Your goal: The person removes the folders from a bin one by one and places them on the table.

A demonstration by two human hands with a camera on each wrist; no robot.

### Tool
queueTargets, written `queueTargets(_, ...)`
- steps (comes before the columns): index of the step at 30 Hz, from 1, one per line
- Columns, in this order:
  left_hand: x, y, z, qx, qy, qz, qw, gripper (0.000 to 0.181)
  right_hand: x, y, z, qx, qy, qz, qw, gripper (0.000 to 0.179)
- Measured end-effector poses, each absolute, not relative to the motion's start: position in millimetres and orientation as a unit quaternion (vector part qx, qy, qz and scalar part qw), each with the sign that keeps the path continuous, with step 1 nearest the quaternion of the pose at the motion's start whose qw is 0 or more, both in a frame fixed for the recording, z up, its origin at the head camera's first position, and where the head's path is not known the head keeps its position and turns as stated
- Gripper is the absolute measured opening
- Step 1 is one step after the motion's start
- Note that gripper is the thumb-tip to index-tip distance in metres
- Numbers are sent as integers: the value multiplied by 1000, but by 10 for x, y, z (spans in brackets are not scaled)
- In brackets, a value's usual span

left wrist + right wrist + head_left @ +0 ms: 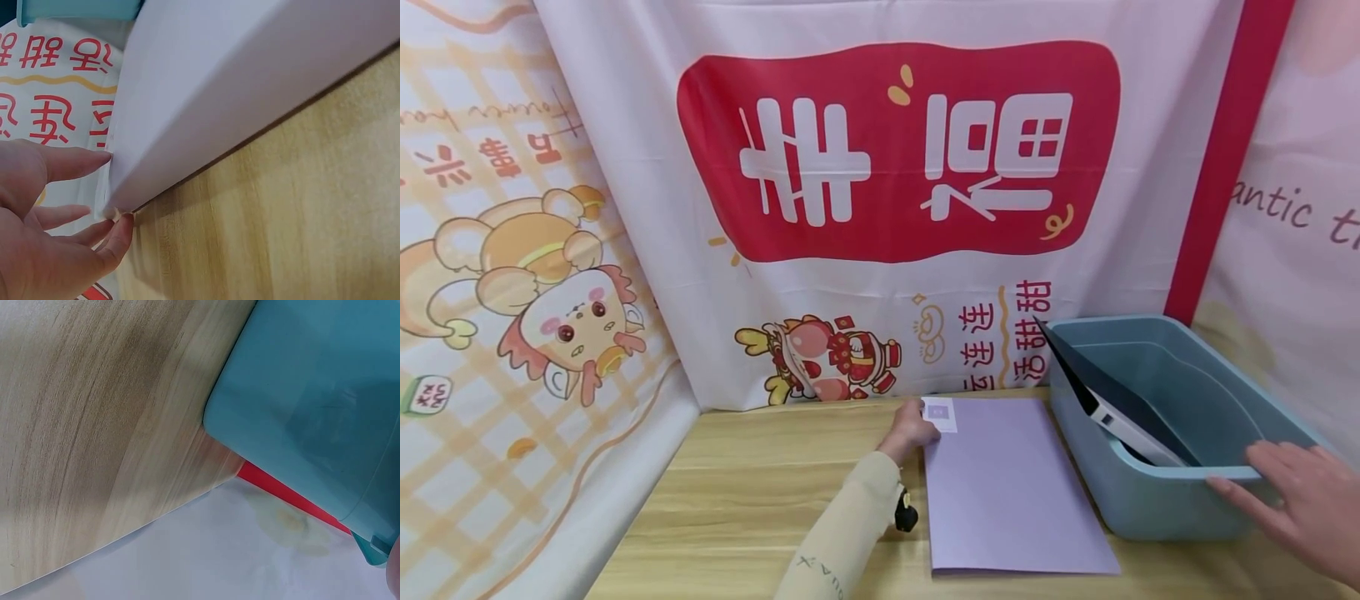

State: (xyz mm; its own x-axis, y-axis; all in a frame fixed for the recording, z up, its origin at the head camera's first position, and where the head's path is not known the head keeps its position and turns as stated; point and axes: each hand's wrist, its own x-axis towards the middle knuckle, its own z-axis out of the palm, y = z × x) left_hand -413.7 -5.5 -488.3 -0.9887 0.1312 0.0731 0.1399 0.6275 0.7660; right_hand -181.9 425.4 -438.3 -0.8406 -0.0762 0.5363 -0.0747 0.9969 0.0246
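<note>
A light purple folder (1000, 483) lies flat on the wooden table, with a white label (951, 421) at its far left corner. My left hand (912, 427) is at that corner; in the left wrist view its fingertips pinch the folder's edge (187, 94), some of them low by the tabletop. To the right stands a blue-grey plastic bin (1150, 504). My right hand (1300, 496) grips the bin's near right rim, thumb outside; the rim hides some fingers. In the right wrist view just a sliver of that hand (394, 569) shows beside the bin wall.
A dark folder (1093, 367) with a pale edge leans inside the bin, jutting above its left rim. Wood-grain tabletop (745, 500) stretches left of the purple folder. Printed cloth (895, 167) hangs at the back and both sides.
</note>
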Motion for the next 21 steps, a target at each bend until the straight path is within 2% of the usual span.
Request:
queueTargets(3,-4120,-54,-4869,-80,-908,-412,11,64,-1818,4262,-4372,35,-962,-3,271,50)
queueTargets(7,-4105,-59,-4856,-97,-915,-392,16,56,-1813,4264,-4359,33,-964,-6,265,50)
queueTargets(15,-4089,-108,-4852,-121,-924,-362,-11,58,-1798,4257,-4366,37,-963,-11,268,51)
queueTargets(21,-4027,-156,-4782,-152,-934,-323,-25,52,-1805,4262,-4347,30,-967,-10,253,49)
